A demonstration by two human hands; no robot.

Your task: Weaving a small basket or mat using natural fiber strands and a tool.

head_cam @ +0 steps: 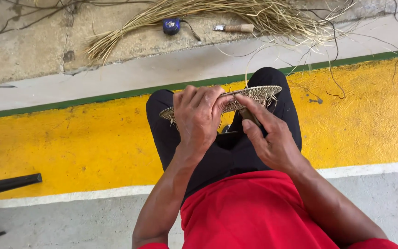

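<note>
A flat woven disc of pale straw (254, 93) rests edge-on over my knees in black trousers. My left hand (198, 115) grips the disc's near left part, fingers curled over its rim. My right hand (268, 133) pinches the weave near the middle and holds a small tool with a brown handle (249, 116), whose tip is hidden by the fingers.
A bundle of long dry straw (199, 14) lies on the concrete ahead, with a blue tape measure (171, 26) and a wooden-handled knife (234, 28) beside it. Yellow painted floor (70, 143) with green and white stripes runs under my legs. Dark bars (8, 183) stick in at left.
</note>
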